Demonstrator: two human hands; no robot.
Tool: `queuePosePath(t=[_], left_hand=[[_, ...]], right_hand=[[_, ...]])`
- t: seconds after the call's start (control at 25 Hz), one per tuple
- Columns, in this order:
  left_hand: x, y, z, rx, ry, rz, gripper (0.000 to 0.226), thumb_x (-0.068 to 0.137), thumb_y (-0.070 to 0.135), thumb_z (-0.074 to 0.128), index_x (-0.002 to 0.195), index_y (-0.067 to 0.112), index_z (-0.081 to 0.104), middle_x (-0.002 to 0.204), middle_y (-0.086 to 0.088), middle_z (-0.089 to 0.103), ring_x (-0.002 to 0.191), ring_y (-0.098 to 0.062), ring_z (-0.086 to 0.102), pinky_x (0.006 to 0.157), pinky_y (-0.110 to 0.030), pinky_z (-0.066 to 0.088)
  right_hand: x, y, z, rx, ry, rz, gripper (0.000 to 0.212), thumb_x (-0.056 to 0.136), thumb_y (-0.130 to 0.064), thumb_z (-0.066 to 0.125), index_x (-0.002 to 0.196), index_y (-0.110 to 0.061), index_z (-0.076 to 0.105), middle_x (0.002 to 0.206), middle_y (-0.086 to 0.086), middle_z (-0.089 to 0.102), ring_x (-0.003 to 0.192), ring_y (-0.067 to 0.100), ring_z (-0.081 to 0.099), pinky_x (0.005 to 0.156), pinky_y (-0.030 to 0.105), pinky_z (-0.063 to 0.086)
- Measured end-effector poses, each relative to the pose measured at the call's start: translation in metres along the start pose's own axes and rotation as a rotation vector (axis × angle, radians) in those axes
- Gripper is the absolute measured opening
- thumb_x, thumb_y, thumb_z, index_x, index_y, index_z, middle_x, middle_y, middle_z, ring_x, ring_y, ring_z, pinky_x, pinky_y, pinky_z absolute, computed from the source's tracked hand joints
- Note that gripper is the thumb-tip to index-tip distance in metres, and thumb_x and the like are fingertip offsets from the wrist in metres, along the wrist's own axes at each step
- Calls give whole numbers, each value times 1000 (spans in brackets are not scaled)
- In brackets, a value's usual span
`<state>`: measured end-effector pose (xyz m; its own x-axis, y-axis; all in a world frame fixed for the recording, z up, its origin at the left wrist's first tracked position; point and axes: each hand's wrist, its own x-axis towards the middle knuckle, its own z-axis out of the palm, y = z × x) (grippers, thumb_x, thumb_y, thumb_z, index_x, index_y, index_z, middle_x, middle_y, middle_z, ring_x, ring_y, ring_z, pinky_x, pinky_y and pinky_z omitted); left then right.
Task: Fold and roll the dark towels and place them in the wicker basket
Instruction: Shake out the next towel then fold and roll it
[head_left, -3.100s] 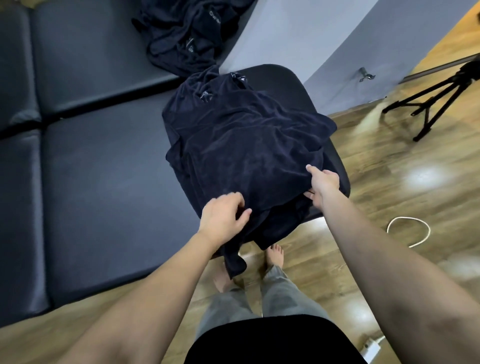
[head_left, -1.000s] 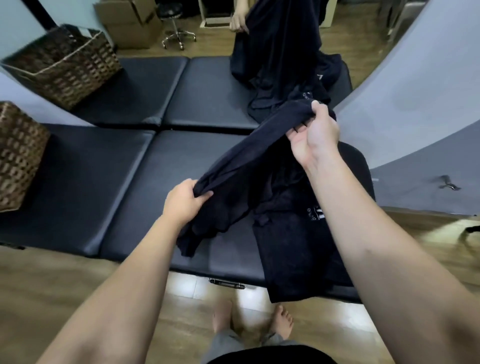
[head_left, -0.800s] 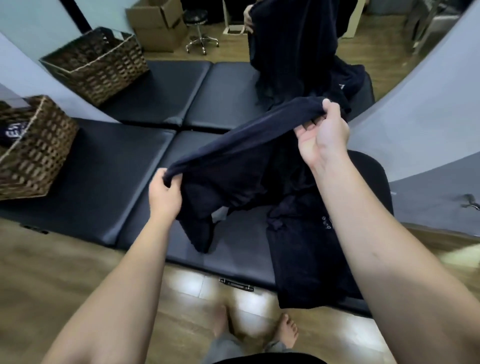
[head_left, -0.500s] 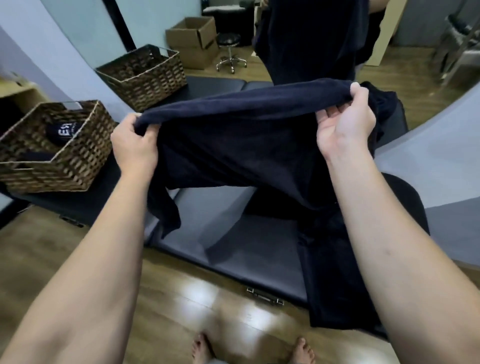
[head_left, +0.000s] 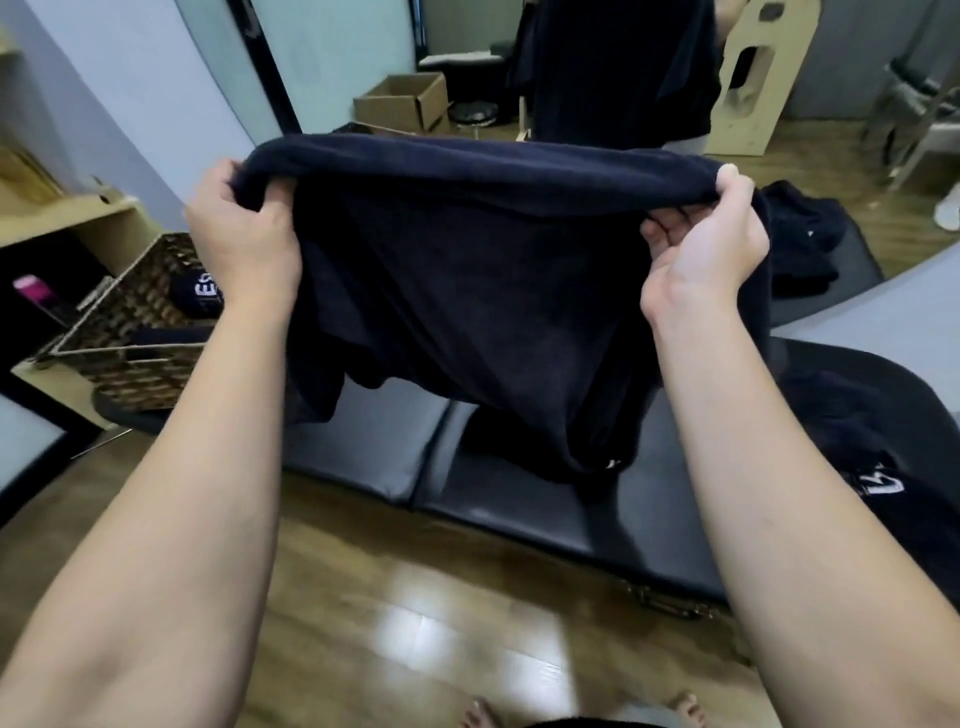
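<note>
the long black padded bench (head_left: 519, 488) runs across the middle of the frame, its near edge meeting the glossy wooden floor (head_left: 415, 613) along the lower centre; the floor between that edge and the person's bare feet at the bottom lies open. held up over the bench, filling the centre, is the large dark navy terry towel (head_left: 467, 291), stretched level along its top fold and hanging down in loose folds, its lowest hem close above the bench pad, though i cannot tell whether it touches. at the right edge of the frame a second dark towel with white lettering (head_left: 872, 457) lies draped over the bench end. in the upper right a further heap of dark cloth (head_left: 800, 234) lies on a pad behind. at the left, the brown woven wicker basket (head_left: 135, 322) sits on the bench's far end, open at the top; inside it is a rolled dark towel with white letters (head_left: 200, 296), partly hidden by the left forearm, and another dark shape lies lower in the basket. an open cardboard box (head_left: 402, 101) stands on the floor at upper centre. the left hand (head_left: 241, 244) has its fingers curled round the towel's upper left corner. the right hand (head_left: 701, 244) pinches the upper right corner, thumb on top, fingers tucked beneath.
</note>
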<state>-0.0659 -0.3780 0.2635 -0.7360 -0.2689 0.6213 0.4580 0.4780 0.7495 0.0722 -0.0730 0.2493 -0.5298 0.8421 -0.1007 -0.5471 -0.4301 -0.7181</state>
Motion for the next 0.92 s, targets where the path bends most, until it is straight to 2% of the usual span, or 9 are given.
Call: queuePosePath(t=[0.08,0.2,0.28,0.44,0.76,0.92], left_hand=[[15,-9,-14,-7,-1,26,19,84,42,64,82,23,60,71,17,54,74,-10,51,68,-30,42],[27,-22,-20,-27,9,38,32,83,43,63,88,12,69,78,6,61,75,-9,53,68,-31,44],[30,-29,-22,-39,3,29,31,83,45,63,87,14,68,80,3,62,74,-9,53,68,-33,44],[34,-40,-16,-6,-91,13,35,82,51,63,87,17,70,80,5,64,75,-12,55,69,-34,45],[24,-78,15,118,-278,9,44,83,59,62,80,15,62,74,-2,62,80,-30,61,69,-43,46],[28,-95,44,146,-311,24,40,84,56,63,73,18,56,70,2,56,72,-20,51,64,-35,36]], right_hand=[[-16,7,10,-32,13,-32,20,100,-22,56,87,-8,63,78,8,67,64,22,66,57,30,49],[-29,9,24,-60,22,-89,20,100,-21,56,85,-9,61,77,8,67,62,23,67,56,30,48],[-32,8,32,-57,16,-115,19,100,-20,56,86,-9,61,78,8,68,62,23,67,56,31,48],[-29,14,37,-57,18,-96,17,100,-20,55,88,-9,61,78,7,69,63,22,67,56,30,47],[4,52,21,-130,135,-36,15,97,-21,57,88,-10,63,76,5,70,63,21,67,59,30,50],[35,70,21,-129,179,-26,16,96,-19,58,83,-12,60,73,3,66,58,19,64,60,30,52]])
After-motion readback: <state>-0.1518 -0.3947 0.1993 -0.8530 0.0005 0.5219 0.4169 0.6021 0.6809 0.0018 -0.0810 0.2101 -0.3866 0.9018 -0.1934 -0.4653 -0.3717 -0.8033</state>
